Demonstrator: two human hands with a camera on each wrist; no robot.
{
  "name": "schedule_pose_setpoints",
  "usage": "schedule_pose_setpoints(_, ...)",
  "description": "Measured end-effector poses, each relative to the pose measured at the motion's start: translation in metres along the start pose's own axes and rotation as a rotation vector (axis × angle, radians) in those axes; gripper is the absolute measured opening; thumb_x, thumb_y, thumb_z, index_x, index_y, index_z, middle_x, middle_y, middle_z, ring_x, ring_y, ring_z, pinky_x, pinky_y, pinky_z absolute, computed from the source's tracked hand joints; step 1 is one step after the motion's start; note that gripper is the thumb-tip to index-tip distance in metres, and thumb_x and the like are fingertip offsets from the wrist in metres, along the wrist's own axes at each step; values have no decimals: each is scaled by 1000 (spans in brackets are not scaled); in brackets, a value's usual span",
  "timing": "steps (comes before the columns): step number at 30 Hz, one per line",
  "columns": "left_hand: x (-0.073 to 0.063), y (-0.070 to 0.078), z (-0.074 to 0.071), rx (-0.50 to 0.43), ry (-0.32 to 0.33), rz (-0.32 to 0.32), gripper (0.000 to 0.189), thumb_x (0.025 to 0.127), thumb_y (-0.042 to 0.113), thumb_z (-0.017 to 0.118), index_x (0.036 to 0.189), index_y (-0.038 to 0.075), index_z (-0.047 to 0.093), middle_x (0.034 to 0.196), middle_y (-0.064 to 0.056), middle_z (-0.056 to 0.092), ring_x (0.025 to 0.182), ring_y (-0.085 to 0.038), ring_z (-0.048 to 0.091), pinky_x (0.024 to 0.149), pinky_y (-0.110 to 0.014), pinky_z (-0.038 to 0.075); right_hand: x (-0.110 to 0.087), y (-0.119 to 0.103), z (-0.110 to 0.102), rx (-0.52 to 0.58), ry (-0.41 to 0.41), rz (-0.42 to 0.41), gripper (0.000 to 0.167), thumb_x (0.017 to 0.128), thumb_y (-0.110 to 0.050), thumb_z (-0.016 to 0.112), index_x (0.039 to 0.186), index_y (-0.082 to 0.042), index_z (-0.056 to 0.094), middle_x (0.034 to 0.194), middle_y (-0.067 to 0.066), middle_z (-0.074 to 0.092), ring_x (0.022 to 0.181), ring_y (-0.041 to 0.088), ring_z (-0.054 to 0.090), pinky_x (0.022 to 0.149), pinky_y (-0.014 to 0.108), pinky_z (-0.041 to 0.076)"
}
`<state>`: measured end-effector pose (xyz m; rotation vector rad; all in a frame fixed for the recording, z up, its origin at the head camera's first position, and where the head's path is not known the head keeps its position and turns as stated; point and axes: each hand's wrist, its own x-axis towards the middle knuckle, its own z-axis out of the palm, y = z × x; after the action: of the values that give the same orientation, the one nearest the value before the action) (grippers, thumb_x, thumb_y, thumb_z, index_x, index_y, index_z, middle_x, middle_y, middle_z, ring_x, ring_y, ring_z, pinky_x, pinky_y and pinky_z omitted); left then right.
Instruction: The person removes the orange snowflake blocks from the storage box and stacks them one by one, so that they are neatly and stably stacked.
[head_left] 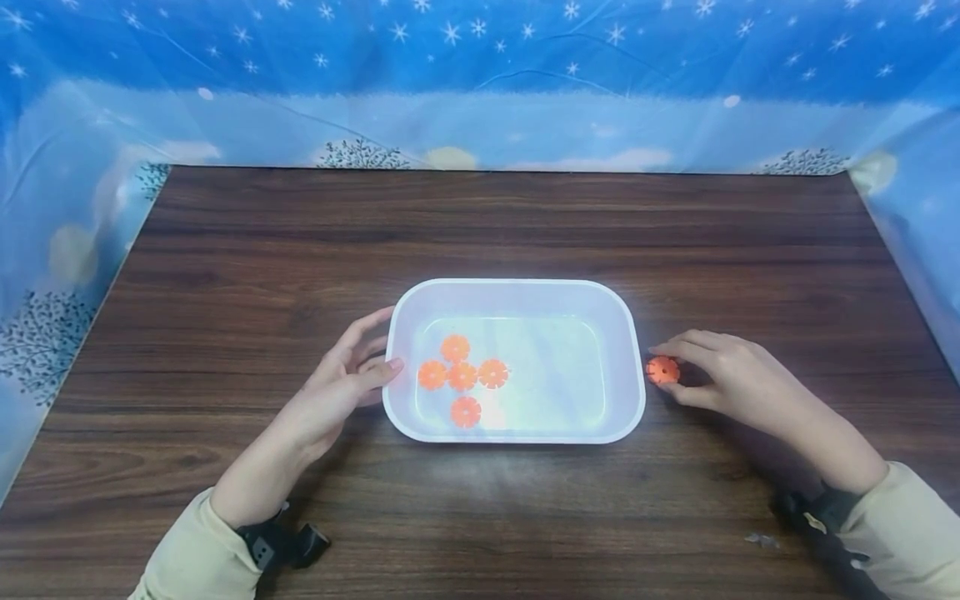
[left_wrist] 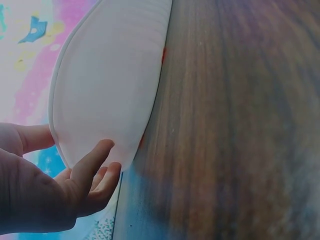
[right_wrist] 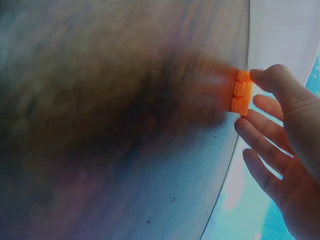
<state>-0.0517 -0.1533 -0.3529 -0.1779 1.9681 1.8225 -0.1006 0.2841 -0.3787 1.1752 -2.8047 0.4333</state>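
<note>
A white plastic tub (head_left: pixel 525 435) stands on the wooden table, with several flat orange notched discs (head_left: pixel 462 376) lying in its left half. At the tub's left end my left hand (head_left: pixel 341 379) grips the rim, thumb over the edge and fingers against the outer wall. In the left wrist view those fingers (left_wrist: pixel 90 170) touch the tub's side. Just outside the right end, my right hand (head_left: pixel 731 367) pinches an orange notched disc (head_left: pixel 663 370) between thumb and forefinger. Seen edge-on in the right wrist view, this piece (right_wrist: pixel 241 92) looks thick, perhaps stacked, and sits at the table surface.
The dark wooden table (head_left: pixel 300 233) extends around the tub. A blue snowflake-patterned cloth (head_left: pixel 480 75) hangs behind it and along both sides. Near my right sleeve lies a small greyish scrap (head_left: pixel 762 540).
</note>
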Motion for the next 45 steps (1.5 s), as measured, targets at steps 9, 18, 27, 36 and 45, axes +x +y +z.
schedule_pose_setpoints(9, -3, -4, 2, 6, 8, 5, 63, 95, 19, 54, 148, 26, 21, 144, -11, 34, 120, -28, 48, 96, -45, 42, -2, 0, 0, 6, -30, 17, 50, 67, -28, 82, 111, -9, 66, 102, 4, 66, 92, 22, 63, 76, 45, 52)
schedule_pose_setpoints(18, 0, -1, 1, 13, 10, 6, 64, 94, 18, 55, 147, 26, 22, 144, -11, 33, 122, -29, 46, 96, -44, 43, 0, -4, 0, -16, 53, 13, 50, 66, -26, 82, 111, -10, 65, 105, 6, 64, 97, 25, 61, 80, 45, 49)
schedule_pose_setpoints(27, -1, -1, 1, 4, 13, -4, 64, 94, 18, 55, 147, 26, 22, 145, -11, 32, 123, -30, 45, 97, -46, 41, 17, -17, -12, 0, 209, -85, 34, 78, -22, 72, 110, -12, 67, 104, 2, 65, 97, 19, 61, 84, 37, 46)
schedule_pose_setpoints(36, -1, -2, 1, -8, 14, 2, 63, 94, 18, 55, 147, 25, 22, 145, -11, 32, 124, -30, 45, 96, -45, 42, 45, -29, -22, 58, 211, -140, 32, 90, -34, 59, 112, -11, 66, 105, 2, 65, 98, 18, 60, 82, 37, 48)
schedule_pose_setpoints(45, 0, -2, 0, -17, 9, 6, 63, 94, 17, 55, 147, 25, 23, 145, -11, 32, 124, -30, 44, 97, -47, 41, 80, -47, -6, 86, 166, -152, 32, 87, -33, 66, 110, -12, 67, 107, 4, 65, 98, 21, 61, 80, 41, 50)
